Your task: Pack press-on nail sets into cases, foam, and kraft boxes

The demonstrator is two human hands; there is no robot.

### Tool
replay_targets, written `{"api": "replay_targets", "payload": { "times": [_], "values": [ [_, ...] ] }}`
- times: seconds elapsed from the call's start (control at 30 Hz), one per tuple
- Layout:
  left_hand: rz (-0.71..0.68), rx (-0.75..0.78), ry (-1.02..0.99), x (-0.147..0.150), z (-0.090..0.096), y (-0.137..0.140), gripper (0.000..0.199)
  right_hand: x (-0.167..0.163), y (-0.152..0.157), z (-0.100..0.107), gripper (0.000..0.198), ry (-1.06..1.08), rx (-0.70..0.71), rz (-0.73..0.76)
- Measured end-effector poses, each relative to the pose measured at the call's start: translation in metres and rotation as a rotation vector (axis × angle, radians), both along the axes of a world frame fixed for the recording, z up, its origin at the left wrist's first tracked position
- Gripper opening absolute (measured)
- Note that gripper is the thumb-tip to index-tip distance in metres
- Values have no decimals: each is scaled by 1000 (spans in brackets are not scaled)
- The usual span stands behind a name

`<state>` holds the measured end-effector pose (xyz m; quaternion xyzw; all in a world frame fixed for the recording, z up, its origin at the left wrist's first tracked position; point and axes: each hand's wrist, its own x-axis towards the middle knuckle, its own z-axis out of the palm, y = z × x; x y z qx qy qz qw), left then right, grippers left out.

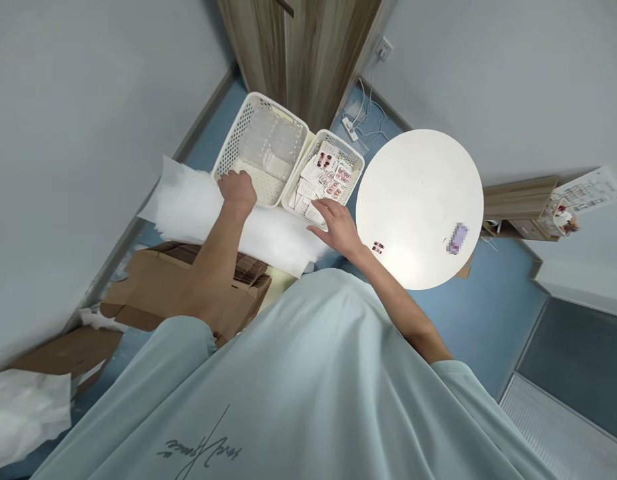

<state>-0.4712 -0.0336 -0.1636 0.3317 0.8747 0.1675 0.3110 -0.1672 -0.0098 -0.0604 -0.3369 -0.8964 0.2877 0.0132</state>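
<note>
My left hand is closed at the near rim of the larger white plastic basket, its fingers curled over the edge. Inside that basket lie clear plastic boxes. My right hand reaches over the near end of the smaller white basket, thumb and fingers apart. Under and beyond its fingertips is a pile of cards, several bearing sets of press-on nails. Whether the fingertips touch a card I cannot tell.
To the right stands a round white table with a small nail set and a blurred purple item. White foam sheets and flattened cardboard boxes lie at the left. A power strip with cables rests on the floor.
</note>
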Motion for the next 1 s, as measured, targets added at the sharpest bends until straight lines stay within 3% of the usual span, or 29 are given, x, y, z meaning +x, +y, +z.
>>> {"api": "replay_targets", "payload": {
  "times": [0.1, 0.27, 0.43, 0.8, 0.9, 1.0],
  "values": [
    [-26, -30, 8, 2, -4, 4, 33, 5, 0, -1, 63, 1, 8, -23],
    [-71, -83, -2, 2, -13, 9, 73, 12, 1, 1, 61, 12, 18, -45],
    [-93, -169, 25, 6, -20, 18, 90, 23, 3, 6, 61, 27, 15, -54],
    [7, -80, -21, 20, -15, 35, 80, 68, -5, 10, 60, 1, 25, -141],
    [25, -72, 13, 21, -6, 44, 79, 78, -4, 12, 59, -1, 23, -169],
    [32, -43, 77, 22, 15, 46, 84, 86, 0, 15, 59, 33, 27, -176]
  ]
}}
